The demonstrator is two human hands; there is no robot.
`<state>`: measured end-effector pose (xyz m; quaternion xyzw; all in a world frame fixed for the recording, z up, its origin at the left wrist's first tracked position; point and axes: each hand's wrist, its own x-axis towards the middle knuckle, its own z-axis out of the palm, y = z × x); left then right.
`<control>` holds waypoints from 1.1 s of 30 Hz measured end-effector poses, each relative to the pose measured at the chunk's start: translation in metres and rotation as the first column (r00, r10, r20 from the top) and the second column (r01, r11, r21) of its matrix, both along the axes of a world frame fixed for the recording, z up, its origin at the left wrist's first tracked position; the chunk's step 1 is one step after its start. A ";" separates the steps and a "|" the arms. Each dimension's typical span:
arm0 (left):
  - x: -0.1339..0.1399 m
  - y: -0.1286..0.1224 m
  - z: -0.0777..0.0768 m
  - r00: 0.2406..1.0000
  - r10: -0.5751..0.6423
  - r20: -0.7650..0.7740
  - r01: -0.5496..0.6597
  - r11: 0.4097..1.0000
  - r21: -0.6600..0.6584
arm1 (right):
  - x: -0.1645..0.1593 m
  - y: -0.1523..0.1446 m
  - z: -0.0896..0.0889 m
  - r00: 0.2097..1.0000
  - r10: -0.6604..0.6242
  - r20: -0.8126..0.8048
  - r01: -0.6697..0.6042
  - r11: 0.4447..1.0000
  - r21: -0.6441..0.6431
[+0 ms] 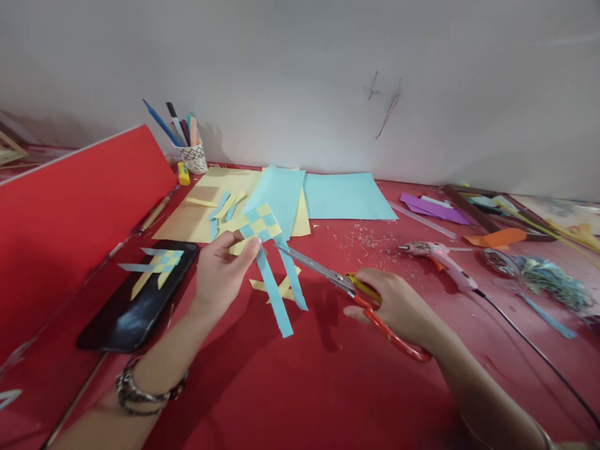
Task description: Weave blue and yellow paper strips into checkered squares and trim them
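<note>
My left hand (220, 269) pinches a woven paper piece (260, 221), a blue and yellow checkerboard with two long blue tails hanging from it. My right hand (396, 300) grips scissors (328, 273) with one red and one yellow handle. Their blade tips reach the top of the right-hand blue tail, just below the weave; whether they are cutting cannot be made out. Under the tails, yellow paper strips (284, 287) lie crossed on the red table. A second woven piece (162, 261) rests on the black phone (135, 312) at the left.
Blue sheets (344, 195) and yellow sheets (187, 219) lie at the back, with loose strips on top. A pen cup (193, 157) stands back left beside a red board (84, 219). A corded pink glue gun (440, 257), paper scraps and a bundle of yarn (553, 281) occupy the right.
</note>
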<state>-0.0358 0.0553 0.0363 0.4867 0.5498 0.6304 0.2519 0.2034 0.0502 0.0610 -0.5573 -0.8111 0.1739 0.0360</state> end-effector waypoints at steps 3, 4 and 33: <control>-0.001 0.000 -0.001 1.000 0.001 -0.005 -0.001 1.000 0.006 | 0.001 0.001 -0.002 1.000 0.003 -0.010 -0.003 0.999 0.035; -0.001 0.000 -0.001 1.000 0.001 -0.009 -0.001 1.000 0.011 | 0.002 0.001 -0.003 1.000 0.006 -0.016 -0.005 0.998 0.059; -0.001 0.000 -0.001 1.000 -0.014 0.012 0.014 1.000 -0.027 | 0.001 0.000 -0.001 1.000 0.021 -0.018 -0.020 0.998 0.055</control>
